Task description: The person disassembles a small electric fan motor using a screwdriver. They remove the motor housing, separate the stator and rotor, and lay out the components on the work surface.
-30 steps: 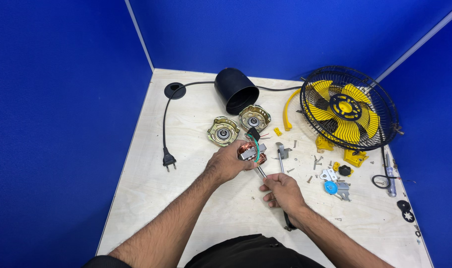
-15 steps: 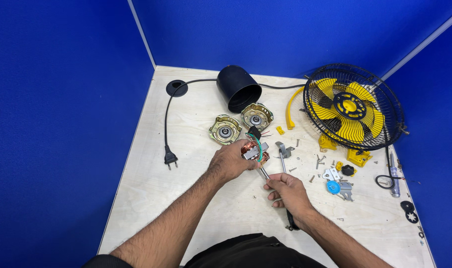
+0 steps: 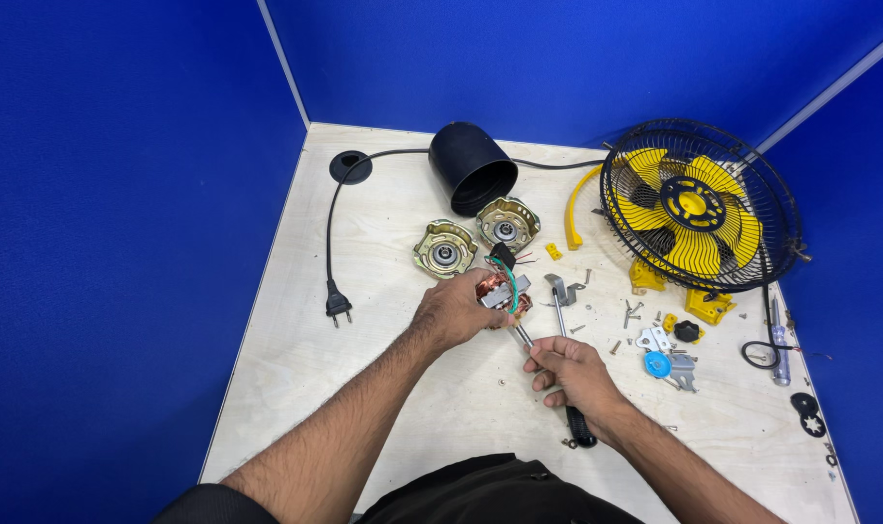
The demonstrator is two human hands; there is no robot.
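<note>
My left hand [image 3: 454,311] grips a small fan motor core [image 3: 506,295] with copper windings and green, red and black wires, held just above the wooden table [image 3: 383,388]. A screwdriver [image 3: 558,388] with a black handle is in my right hand [image 3: 570,371], its metal shaft pointing up-left into the motor. Two brass-coloured motor end covers [image 3: 444,248] [image 3: 507,222] lie just beyond the hands.
A black cylindrical housing [image 3: 472,165] lies at the back. A black-caged fan head with yellow blades [image 3: 699,206] stands at the right. A black power cord with plug [image 3: 337,305] runs down the left. Screws, yellow clips, a blue knob [image 3: 657,364] and brackets are scattered right.
The view has shifted slightly. Both hands stay together on the motor and screwdriver, with only small movement.
</note>
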